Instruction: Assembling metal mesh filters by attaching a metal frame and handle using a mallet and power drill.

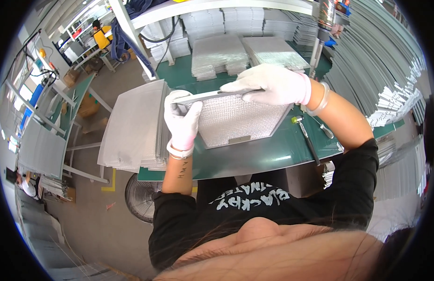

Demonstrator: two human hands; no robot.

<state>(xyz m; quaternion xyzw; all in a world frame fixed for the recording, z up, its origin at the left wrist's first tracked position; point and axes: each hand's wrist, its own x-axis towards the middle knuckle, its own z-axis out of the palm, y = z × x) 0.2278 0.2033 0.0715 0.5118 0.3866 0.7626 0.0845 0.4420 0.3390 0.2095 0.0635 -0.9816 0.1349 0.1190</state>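
Note:
A silvery mesh filter panel [240, 119] with a metal frame stands tilted over the green worktable [254, 157], its lower edge at or just above the surface. My left hand [183, 122], in a white glove, grips the upper left corner, thumb on the near face. Also gloved, my right hand [275, 84] closes over the top edge, with fingers stretched along the frame and thumb below. A small tab shows on the panel's lower edge. To the right lie a hammer [307, 139] with a pale green head end and what looks like a screwdriver [325, 129].
A tall stack of mesh sheets [132, 122] rises at the table's left edge. Two more mesh stacks, one left [218, 54] and one right [275, 51], sit behind the panel. Long metal strips [376, 61] crowd the right side. A floor fan [141, 196] stands below left.

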